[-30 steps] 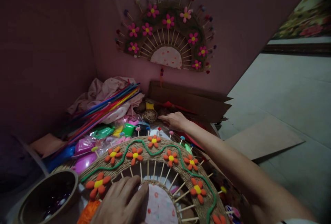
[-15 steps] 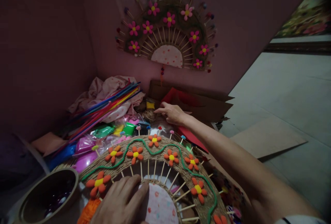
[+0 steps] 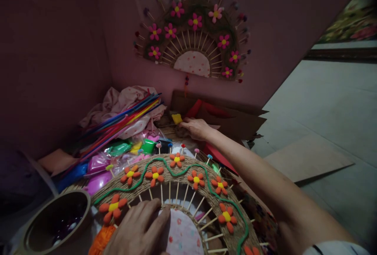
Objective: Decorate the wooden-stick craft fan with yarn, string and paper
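My left hand [image 3: 138, 227] lies with fingers stretched out over a half-round twine wall hanging [image 3: 188, 168], near its dotted fabric centre [image 3: 182, 231]. The hanging has orange clay flowers, a wavy green line, wooden spokes and small coloured tips on sticks. My right hand [image 3: 196, 128] reaches past its upper edge, fingers closed on a bundle of brown twine [image 3: 180, 132], partly hidden by the hand. A small yellow piece [image 3: 176, 119] sits against the twine; whether it is attached I cannot tell.
Bags of coloured clay [image 3: 118, 149], colourful sticks [image 3: 123, 123] and crumpled dotted cloth [image 3: 118, 100] lie to the left. A dark bowl [image 3: 55, 223] stands at lower left. Brown cardboard [image 3: 241, 123] leans behind my right hand. A similar hanging with pink flowers [image 3: 191, 39] is on the wall.
My right hand has closed on the twine bundle, which has shifted slightly right. The yellow piece has moved right and tilted. My left hand stays on the hanging.
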Demonstrator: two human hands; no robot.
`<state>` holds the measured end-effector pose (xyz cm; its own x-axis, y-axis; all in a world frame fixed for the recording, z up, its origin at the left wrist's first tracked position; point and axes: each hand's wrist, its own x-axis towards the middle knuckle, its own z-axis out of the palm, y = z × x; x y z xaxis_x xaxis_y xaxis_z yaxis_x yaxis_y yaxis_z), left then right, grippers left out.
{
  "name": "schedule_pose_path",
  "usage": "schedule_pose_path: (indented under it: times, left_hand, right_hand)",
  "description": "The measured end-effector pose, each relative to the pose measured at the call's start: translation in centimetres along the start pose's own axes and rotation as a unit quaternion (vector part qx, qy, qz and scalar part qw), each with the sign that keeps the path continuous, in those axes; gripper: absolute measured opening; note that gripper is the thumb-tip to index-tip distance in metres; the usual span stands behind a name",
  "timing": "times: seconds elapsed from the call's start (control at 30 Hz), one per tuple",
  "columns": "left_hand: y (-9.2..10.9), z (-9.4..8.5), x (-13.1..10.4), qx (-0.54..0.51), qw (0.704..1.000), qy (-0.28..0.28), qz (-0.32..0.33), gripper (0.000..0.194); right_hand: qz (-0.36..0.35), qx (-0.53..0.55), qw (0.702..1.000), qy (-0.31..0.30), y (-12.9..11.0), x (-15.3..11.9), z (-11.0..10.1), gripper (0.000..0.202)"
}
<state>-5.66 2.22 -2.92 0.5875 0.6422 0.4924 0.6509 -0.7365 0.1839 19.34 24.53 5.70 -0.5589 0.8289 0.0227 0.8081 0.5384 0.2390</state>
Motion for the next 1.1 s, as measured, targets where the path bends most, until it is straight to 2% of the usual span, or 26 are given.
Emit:
schedule_pose_path:
  times: [0.13, 0.3, 0.4, 0.47, 0.53, 0.7, 0.83, 0.97, 1.1]
  left_hand:
    - [0.1, -0.3, 0.2, 0.006, 1.000, -0.007, 0.011, 0.042]
    - [0.9, -0.7, 0.2, -0.027, 0.999, -0.005, -0.030, 0.044]
    - [1.0, -0.9, 0.3, -0.049, 0.998, -0.023, -0.042, 0.057]
    - [1.0, -1.1, 0.4, -0.055, 0.997, -0.045, -0.034, 0.068]
    - [1.0, -1.5, 0.7, -0.056, 0.996, -0.072, -0.022, 0.071]
    - [1.6, -2.6, 1.1, -0.084, 0.994, -0.074, -0.021, 0.055]
    - [2.2, -2.9, 1.1, -0.141, 0.987, -0.081, 0.010, 0.056]
    - [2.9, -2.5, 1.3, -0.169, 0.981, -0.088, 0.034, 0.053]
    - [3.5, -2.3, 2.1, -0.158, 0.982, -0.086, 0.051, 0.061]
  right_hand:
    - [0.016, 0.037, 0.999, -0.003, -0.1, -0.1, -0.2, 0.035]
    - [0.065, 0.068, 0.995, 0.021, 0.6, -1.8, -1.5, 0.031]
    - [0.103, 0.076, 0.991, 0.047, 1.0, -4.1, -2.8, 0.028]
    - [0.117, 0.083, 0.988, 0.060, 0.9, -6.2, -3.6, 0.025]
    - [0.127, 0.100, 0.984, 0.081, 0.3, -8.6, -4.3, 0.023]
    - [0.106, 0.125, 0.979, 0.117, -2.5, -15.6, -5.0, 0.020]
    - [0.111, 0.137, 0.972, 0.158, -5.2, -20.8, -5.2, 0.024]
    - [0.097, 0.116, 0.964, 0.220, -8.0, -24.8, -5.5, 0.022]
    - [0.094, 0.104, 0.945, 0.294, -11.1, -28.0, -6.1, 0.020]
